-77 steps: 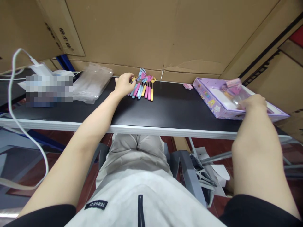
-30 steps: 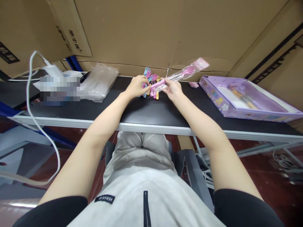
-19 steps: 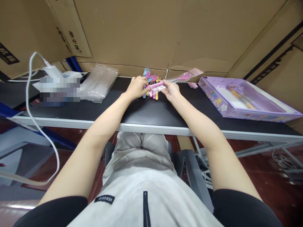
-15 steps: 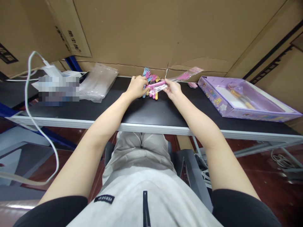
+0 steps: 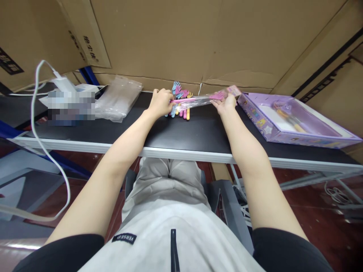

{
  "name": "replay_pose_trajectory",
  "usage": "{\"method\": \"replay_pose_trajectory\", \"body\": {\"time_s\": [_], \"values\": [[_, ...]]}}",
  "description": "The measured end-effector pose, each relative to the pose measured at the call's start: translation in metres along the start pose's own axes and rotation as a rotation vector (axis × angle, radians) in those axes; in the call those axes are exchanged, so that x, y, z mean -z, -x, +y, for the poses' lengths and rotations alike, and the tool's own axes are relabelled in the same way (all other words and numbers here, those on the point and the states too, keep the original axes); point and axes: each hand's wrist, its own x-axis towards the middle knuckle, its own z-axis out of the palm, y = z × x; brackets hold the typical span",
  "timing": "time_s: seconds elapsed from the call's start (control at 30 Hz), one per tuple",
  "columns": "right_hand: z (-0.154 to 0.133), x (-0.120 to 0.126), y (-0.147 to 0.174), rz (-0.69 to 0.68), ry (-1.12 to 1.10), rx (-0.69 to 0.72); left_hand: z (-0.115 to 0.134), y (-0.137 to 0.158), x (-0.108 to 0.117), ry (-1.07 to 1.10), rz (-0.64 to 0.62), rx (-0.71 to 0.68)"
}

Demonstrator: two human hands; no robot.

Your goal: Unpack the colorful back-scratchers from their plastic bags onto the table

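Note:
A pink hand-shaped back scratcher [image 5: 197, 99] in a clear plastic sleeve [image 5: 204, 100] stretches between my hands, nearly level above the black table. My left hand [image 5: 161, 102] is closed around its handle end. At the other end, my right hand [image 5: 226, 104] pinches the sleeve close to the scratcher's small pink hand and a pink header card [image 5: 234, 90]. Beneath and behind it lie several more back scratchers [image 5: 185, 113] with blue, pink and yellow ends, partly covered by the held one and my left hand.
A stack of clear plastic sleeves [image 5: 119, 99] lies to the left, beside a blurred-out item [image 5: 70, 107] and a white charger [image 5: 64, 84] with its cable. On the right sits a purple open box [image 5: 272, 126] holding wrapped things. Cardboard [image 5: 181, 41] walls off the back.
My right hand has slid rightward along the sleeve from mid-handle to the scratcher's hand end. My left hand has shifted slightly left, and the scratcher lies more level.

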Motion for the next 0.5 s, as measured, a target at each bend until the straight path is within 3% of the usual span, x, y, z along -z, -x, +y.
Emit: {"method": "replay_pose_trajectory", "body": {"time_s": [0.13,0.27,0.4,0.5], "values": [[-0.010,0.014,-0.015,0.031,-0.015,0.041,-0.003,0.000,0.002,-0.017,0.040,0.041],[-0.026,0.029,-0.021,0.138,-0.198,0.114,-0.007,0.001,0.005,-0.023,0.093,0.083],[-0.038,0.038,-0.022,0.287,-0.304,0.175,-0.014,0.000,0.009,-0.006,0.217,0.119],[-0.040,0.039,-0.023,0.318,-0.270,0.214,-0.019,-0.001,0.011,0.010,0.294,0.175]]}}
